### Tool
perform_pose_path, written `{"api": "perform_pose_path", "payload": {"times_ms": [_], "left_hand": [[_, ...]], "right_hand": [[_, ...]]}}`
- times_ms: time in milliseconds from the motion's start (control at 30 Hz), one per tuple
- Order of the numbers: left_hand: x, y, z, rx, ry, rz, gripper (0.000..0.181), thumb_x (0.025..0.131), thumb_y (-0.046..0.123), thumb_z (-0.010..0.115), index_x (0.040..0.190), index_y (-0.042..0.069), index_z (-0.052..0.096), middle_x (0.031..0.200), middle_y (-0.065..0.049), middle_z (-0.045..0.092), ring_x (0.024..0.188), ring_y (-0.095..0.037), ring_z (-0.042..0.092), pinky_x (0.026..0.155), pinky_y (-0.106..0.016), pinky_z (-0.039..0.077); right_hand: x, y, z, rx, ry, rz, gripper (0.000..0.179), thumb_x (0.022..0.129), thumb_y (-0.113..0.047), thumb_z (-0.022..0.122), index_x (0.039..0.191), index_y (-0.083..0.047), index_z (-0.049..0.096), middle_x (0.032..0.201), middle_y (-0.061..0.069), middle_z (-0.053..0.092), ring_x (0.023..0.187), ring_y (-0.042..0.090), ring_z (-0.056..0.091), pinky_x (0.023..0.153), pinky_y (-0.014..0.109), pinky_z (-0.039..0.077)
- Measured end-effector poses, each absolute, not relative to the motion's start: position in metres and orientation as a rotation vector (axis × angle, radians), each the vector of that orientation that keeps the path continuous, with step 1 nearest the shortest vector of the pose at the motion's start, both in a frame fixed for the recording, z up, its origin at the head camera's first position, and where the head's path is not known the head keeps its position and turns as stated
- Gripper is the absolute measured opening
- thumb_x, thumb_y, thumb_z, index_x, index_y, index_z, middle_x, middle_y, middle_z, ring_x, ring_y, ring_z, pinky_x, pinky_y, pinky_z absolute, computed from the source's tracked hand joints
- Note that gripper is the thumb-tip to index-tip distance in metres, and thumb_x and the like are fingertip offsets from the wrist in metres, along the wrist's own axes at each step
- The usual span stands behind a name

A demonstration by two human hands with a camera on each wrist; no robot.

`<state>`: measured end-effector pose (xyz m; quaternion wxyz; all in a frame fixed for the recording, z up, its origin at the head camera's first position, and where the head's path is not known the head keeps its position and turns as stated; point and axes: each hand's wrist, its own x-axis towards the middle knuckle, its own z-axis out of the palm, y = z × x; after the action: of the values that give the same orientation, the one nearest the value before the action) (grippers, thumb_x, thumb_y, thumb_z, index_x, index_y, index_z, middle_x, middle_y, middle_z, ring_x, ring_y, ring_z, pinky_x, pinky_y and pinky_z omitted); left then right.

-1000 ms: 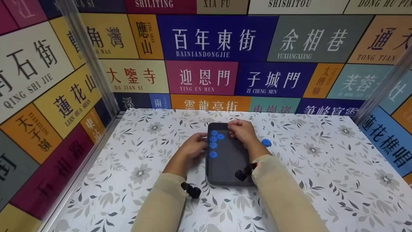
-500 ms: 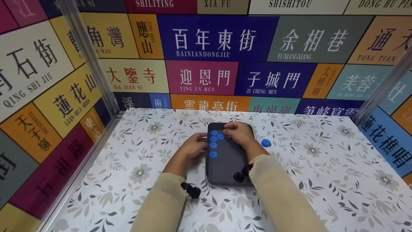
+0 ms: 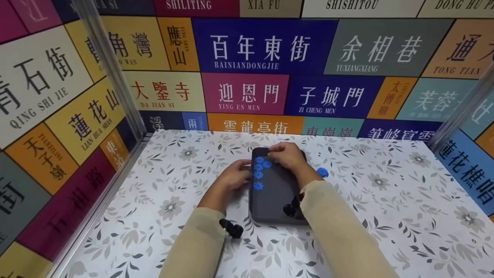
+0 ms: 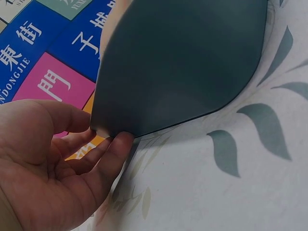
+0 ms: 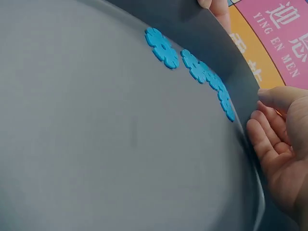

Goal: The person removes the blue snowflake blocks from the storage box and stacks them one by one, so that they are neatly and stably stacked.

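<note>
A dark grey tray (image 3: 272,197) with rounded corners lies on the table between the hands. Blue notched discs (image 3: 258,173), flower-shaped, sit along its left side; one, nearer the wearer, stands apart from the rest. At the tray's left rim, my left hand (image 3: 234,177) grips the edge with bent fingers, also seen in the left wrist view, where the tray wall (image 4: 183,62) rises beside the fingertips. My right hand (image 3: 287,156) pinches the far rim. In the right wrist view its fingertips are at the rim, close to the discs (image 5: 193,66).
Another blue disc (image 3: 322,172) lies on the table right of the tray, beside the right wrist. A floral cloth (image 3: 173,227) covers the table. Sign-patterned panels (image 3: 262,46) stand behind and at both sides.
My right hand has shifted left along the tray's far end. The head view has turned slightly. My left hand, the tray and the discs keep their places.
</note>
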<state>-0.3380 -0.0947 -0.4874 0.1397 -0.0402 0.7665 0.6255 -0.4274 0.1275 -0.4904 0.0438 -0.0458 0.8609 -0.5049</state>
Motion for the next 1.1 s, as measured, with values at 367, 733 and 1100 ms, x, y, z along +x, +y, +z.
{"api": "perform_pose_path", "payload": {"times_ms": [367,733,1100], "left_hand": [[-0.340,-0.094,-0.489,-0.159,2.200,1.810,0.060,0.094,0.007,0.060,0.153,0.016,0.056,0.143,-0.007,0.068,0.121,-0.025,0.068,0.097,-0.036,0.055],[-0.339,-0.096,-0.490,-0.137,2.159,1.836,0.061,0.095,0.007,0.060,0.155,0.016,0.054,0.150,-0.009,0.065,0.125,-0.026,0.068,0.102,-0.040,0.057],[-0.338,-0.095,-0.489,-0.142,2.093,1.901,0.060,0.095,0.004,0.059,0.154,0.016,0.055,0.149,-0.010,0.065,0.125,-0.028,0.068,0.099,-0.038,0.058]], "right_hand": [[-0.432,0.132,-0.504,-0.265,2.705,-1.430,0.025,0.092,-0.023,0.082,0.116,-0.014,0.082,0.111,0.008,0.080,0.087,0.017,0.071,0.077,0.030,0.058],[-0.428,0.132,-0.506,-0.472,2.690,-1.237,0.043,0.087,-0.019,0.086,0.129,-0.014,0.078,0.126,0.010,0.077,0.112,0.027,0.069,0.100,0.046,0.057],[-0.426,0.133,-0.502,-0.441,2.717,-1.203,0.042,0.086,-0.021,0.088,0.126,-0.016,0.079,0.117,0.008,0.078,0.105,0.024,0.069,0.092,0.040,0.058]]}}
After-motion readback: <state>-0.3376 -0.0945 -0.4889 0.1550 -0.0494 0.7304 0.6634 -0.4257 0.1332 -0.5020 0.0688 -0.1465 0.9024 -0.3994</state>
